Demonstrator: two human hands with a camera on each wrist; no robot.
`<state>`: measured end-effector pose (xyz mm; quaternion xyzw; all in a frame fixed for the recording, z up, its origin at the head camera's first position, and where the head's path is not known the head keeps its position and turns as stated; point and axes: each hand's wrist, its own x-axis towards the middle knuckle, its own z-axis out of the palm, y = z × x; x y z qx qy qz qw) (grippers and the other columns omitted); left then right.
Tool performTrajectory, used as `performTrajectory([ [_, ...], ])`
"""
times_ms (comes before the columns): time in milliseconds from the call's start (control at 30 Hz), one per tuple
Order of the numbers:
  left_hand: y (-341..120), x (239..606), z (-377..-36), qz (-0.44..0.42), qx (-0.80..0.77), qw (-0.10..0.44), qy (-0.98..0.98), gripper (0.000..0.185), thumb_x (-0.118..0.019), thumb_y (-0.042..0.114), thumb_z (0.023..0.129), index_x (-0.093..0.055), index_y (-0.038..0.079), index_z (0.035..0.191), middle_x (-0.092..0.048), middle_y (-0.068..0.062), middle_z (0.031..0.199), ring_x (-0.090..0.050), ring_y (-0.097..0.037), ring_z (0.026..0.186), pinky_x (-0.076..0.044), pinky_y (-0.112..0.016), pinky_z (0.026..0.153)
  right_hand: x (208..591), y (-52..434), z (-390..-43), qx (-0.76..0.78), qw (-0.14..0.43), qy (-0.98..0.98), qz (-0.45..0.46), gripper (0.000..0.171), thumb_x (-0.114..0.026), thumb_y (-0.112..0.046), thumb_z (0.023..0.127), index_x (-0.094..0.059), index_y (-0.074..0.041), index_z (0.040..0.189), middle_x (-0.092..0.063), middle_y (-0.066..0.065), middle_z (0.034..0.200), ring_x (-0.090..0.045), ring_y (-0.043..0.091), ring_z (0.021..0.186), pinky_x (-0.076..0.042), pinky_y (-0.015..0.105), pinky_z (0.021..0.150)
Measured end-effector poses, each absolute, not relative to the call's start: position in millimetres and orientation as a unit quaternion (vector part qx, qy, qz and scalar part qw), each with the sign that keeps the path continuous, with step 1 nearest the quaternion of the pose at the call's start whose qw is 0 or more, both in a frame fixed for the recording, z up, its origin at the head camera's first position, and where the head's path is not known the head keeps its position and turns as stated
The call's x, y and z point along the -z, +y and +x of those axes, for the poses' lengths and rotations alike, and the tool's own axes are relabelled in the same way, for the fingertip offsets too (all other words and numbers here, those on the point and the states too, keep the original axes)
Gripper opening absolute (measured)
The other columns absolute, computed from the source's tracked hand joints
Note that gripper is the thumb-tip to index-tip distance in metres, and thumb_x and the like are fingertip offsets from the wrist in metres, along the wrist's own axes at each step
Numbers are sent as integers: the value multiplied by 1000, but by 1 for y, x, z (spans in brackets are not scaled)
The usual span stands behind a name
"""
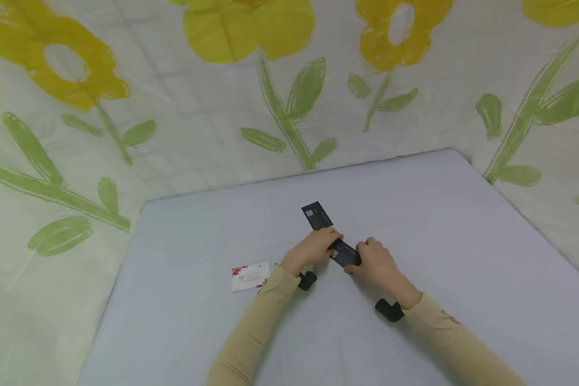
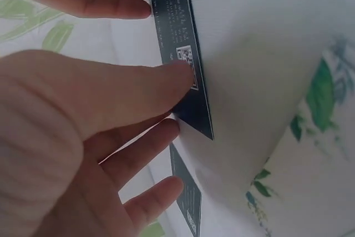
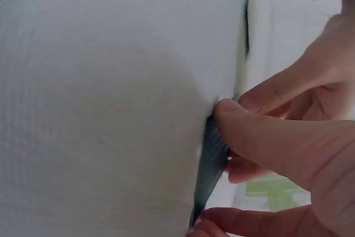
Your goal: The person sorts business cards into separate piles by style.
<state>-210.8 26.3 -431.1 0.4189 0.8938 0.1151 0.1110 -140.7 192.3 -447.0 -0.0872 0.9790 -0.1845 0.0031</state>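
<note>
While resting at the middle of the pale table (image 1: 183, 321), bending at the wrists with both tan sleeves (image 1: 251, 332) angling in from the near edge toward the dark cards. Left hand (image 1: 313, 249) lying over the joint between the two cards, fingers stretched fairly straight, thumb (image 2: 138, 84) pressing flat on the upper dark card (image 1: 317, 215) beside its small printed square. Right hand (image 1: 378, 262) pinching the lower dark card (image 1: 344, 254) by its edge, thumb tip (image 3: 227, 109) and curled fingers closing narrowly on the thin side and tilting it up off the cloth. Lying just beyond the left hand, the upper card pointing away toward the far edge of the table; the lower card sitting between the two hands, touching both. Lying left of the left hand, near the sleeve and apart from the dark cards, a white card (image 1: 250, 276) with a red floral corner. Stretching bare around the cards on the far and right sides, plenty of open cloth up to the table's edges. Hanging behind the table, a curtain (image 1: 173, 107) with yellow flowers and green leaves.
</note>
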Motion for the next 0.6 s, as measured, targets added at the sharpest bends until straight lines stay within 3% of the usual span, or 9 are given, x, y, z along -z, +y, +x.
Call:
performTrajectory([
  [233, 25, 435, -213, 423, -107, 83, 896, 35, -60, 6, 88, -56, 4, 123, -55, -8, 118, -51, -20, 111, -40, -31, 94, 448, 190, -143, 195, 0, 976, -95, 41, -79, -28, 72, -56, 3, 87, -49, 11, 76, -47, 23, 67, -40, 40, 59],
  [600, 26, 440, -216, 398, -108, 113, 904, 39, -62, 11, 88, -55, 11, 126, -51, -6, 121, -49, -19, 110, -40, -33, 93, 454, 202, -156, 279, 53, 955, -84, 51, -82, -28, 67, -57, 5, 97, -56, 14, 87, -51, 23, 74, -41, 39, 66],
])
